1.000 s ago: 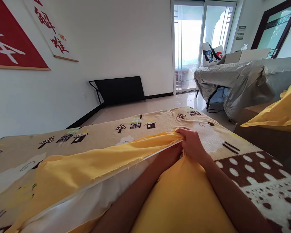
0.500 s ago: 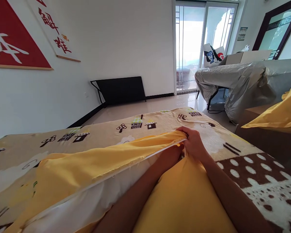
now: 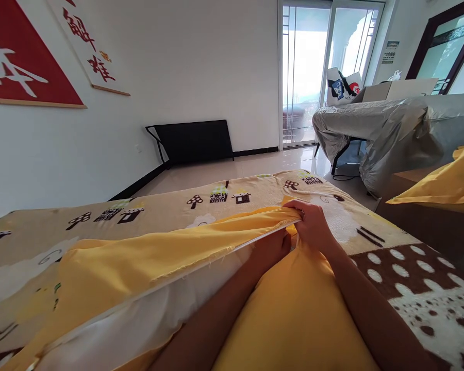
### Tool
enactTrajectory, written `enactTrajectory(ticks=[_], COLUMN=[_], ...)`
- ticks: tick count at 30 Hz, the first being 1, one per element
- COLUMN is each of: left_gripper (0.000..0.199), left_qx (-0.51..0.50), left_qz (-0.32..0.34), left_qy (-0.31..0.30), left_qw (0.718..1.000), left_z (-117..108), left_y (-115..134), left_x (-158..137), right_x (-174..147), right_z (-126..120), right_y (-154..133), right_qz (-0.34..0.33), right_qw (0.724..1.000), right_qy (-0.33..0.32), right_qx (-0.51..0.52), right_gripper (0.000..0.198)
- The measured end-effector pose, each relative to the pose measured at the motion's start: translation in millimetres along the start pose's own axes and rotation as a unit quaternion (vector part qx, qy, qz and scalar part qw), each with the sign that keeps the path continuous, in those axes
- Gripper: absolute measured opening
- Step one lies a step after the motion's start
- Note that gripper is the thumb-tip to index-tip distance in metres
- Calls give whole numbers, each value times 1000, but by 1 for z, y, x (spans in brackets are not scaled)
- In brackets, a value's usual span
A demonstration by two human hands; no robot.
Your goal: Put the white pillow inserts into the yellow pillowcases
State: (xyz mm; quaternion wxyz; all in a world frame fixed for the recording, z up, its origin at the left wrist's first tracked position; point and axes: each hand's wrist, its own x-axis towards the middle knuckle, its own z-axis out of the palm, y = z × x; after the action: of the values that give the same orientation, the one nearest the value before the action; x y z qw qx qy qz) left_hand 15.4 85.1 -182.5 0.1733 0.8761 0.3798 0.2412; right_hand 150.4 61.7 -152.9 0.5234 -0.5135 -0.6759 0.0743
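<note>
A yellow cushion cover [image 3: 112, 270] lies across the bed with its long side gaping. White filling or an inner pillow [image 3: 139, 327] shows in the gap. My right hand [image 3: 312, 222] is closed on the far corner of the cover, pinching the opening's edge, where a white strip and frayed threads run along the cloth. My left forearm reaches over the white inner, and my left hand [image 3: 281, 243] is tucked under the yellow edge beside my right hand. Its fingers look curled, but what they hold is hidden. A bulging yellow part [image 3: 299, 314] sits between my forearms.
A patterned blanket [image 3: 170, 206] covers the bed beneath. Another yellow cloth piece [image 3: 448, 180] rests on a brown box [image 3: 417, 211] at right. Beyond stands a plastic-draped table [image 3: 371, 116] with a cardboard box [image 3: 410, 90] and bag [image 3: 342, 86]. A black folded panel [image 3: 195, 140] leans against the wall.
My right hand has shifted very slightly right with the cover's edge, and a bit of yellow cloth now shows above its fingers. My left hand sits slightly farther back from the corner.
</note>
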Motion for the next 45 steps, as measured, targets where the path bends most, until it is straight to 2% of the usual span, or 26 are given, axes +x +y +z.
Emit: enactTrajectory(ticks=[3, 9, 12, 17, 21, 25, 29, 32, 36, 39, 41, 45], left_gripper=[22, 28, 31, 40, 41, 44, 42, 36, 33, 33, 33, 36], left_qx=[0, -2, 3, 23, 49, 66, 59, 33, 9, 5, 6, 8], left_qz=[-25, -18, -13, 11, 22, 17, 8, 5, 6, 3, 2, 19], left_qy=[7, 20, 29, 41, 42, 44, 42, 33, 24, 26, 28, 35], left_qw=[1000, 1000, 999, 999, 998, 997, 997, 999, 1000, 1000, 1000, 999], left_z=[2, 4, 4, 4, 11, 19, 15, 7, 3, 4, 6, 7], left_y=[0, -1, -1, -1, -5, -12, -11, -6, -1, -1, -3, -7], left_x=[2, 6, 6, 8, 10, 11, 8, 6, 7, 10, 11, 11], right_x=[1, 1, 0, -1, -2, -2, -1, -1, -3, -4, -4, -1], right_z=[-1, -4, -1, 4, 3, 2, 0, -1, 2, 4, 4, 6], right_y=[1, 3, 5, 1, -2, -4, -6, -4, -2, -2, -2, 3], right_qz=[-13, -33, -32, -37, -24, -21, -10, 7, 51, 65, 49, 20], right_qw=[1000, 998, 997, 997, 997, 998, 997, 997, 989, 982, 984, 994], right_qy=[3, -41, -5, 25, 14, -29, -67, -61, -47, -33, -23, -28], right_qx=[1, -31, -65, -67, -69, -54, -37, -53, -134, -176, -172, -104], right_gripper=[44, 56, 57, 44, 37, 35, 36, 39, 49, 37, 31, 34])
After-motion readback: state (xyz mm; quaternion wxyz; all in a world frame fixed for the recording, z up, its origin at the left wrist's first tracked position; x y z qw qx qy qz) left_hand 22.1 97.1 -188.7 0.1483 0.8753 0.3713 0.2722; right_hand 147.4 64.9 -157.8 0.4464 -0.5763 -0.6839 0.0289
